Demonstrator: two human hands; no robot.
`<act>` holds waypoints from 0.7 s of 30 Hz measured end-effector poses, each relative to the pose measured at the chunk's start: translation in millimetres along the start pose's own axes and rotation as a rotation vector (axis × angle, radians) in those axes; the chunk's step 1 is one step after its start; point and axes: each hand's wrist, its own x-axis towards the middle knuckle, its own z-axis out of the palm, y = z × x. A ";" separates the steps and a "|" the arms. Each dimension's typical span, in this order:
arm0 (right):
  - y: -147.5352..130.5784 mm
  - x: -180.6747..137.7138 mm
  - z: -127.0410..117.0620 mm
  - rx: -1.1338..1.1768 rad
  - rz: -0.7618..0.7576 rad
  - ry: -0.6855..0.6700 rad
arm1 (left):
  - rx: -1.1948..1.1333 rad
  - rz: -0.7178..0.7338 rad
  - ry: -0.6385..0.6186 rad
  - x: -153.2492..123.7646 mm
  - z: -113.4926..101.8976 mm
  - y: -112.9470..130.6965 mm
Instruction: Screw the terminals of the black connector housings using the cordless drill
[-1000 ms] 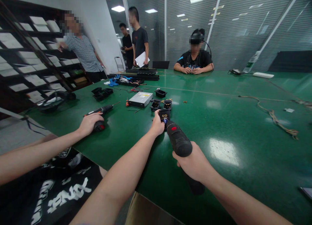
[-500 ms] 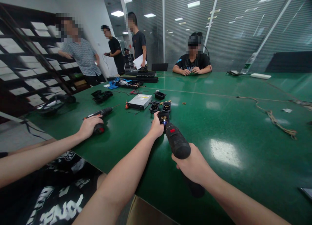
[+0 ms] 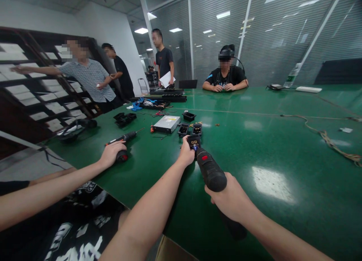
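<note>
My left hand [image 3: 186, 152] is closed on a small black plastic housing [image 3: 194, 141] with brass-coloured metal contacts inside, steadying it on the green table. My right hand [image 3: 230, 195] is wrapped round the grip of a black cordless drill [image 3: 211, 171] with a red mark on top. The drill's nose points away from me into the housing, where a bluish light glows; its bit is hidden. Just beyond the housing stand two similar black housings with metal contacts [image 3: 197, 130], [image 3: 183, 129]. A black housing [image 3: 189, 116] lies farther back.
On my left, a co-worker's hand [image 3: 112, 154] rests on another cordless drill [image 3: 128, 136]. A silver disc drive [image 3: 166, 124], black trays [image 3: 124, 119] and a tool pile [image 3: 149, 103] lie beyond. Cords [image 3: 333, 140] lie at right. A person [image 3: 225, 78] sits opposite; several others stand at back left.
The view has tilted up and shifted slightly left. Both my hands keep the same hold, drill against housing. In the background, a standing person has stretched an arm toward the shelves.
</note>
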 end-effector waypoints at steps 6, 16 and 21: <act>1.1 0.0 0.7 -0.004 0.007 0.006 | 0.007 -0.011 0.002 0.5 1.1 0.9; -1.3 -0.1 -0.2 -0.014 0.022 0.018 | -0.018 -0.008 0.003 2.6 2.6 -1.3; -2.5 -0.7 -1.3 -0.038 0.013 0.017 | -0.031 -0.012 0.009 3.6 4.3 -4.7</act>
